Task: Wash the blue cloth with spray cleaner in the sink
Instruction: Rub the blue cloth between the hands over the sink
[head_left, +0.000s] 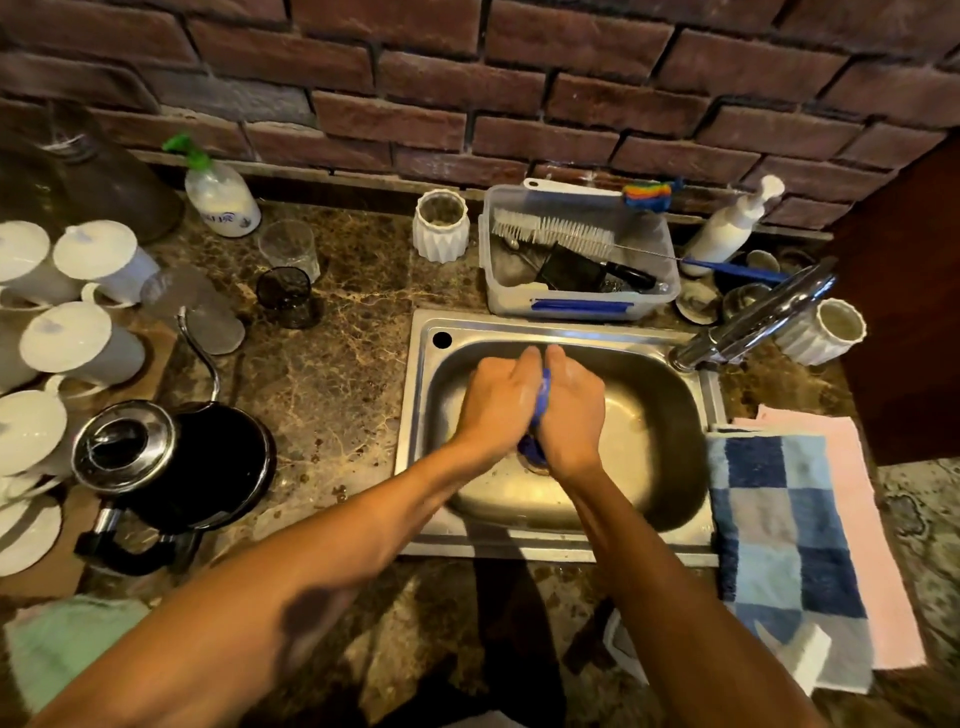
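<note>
At frame centre, over the sink (422, 364), left hand (496, 410) and right hand (571, 415) press the blue cloth (540, 400) between curled fingers; probably soft, wet, slippery, best gripped bunched.

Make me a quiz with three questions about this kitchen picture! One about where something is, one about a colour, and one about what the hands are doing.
1. Where is the checked towel?
A. On the counter right of the sink
B. Inside the sink
C. Hanging on the brick wall

2. What colour is the pump top of the soap bottle at the back left?
A. Red
B. Green
C. Black

3. What are the left hand and right hand doing?
A. Resting flat on the counter
B. Holding the kettle
C. Squeezing the blue cloth between them over the sink

Answers: 1 A, the towel lies beside the sink's right rim. 2 B, the pump is bright green. 3 C, blue fabric shows between both hands above the basin.
</note>
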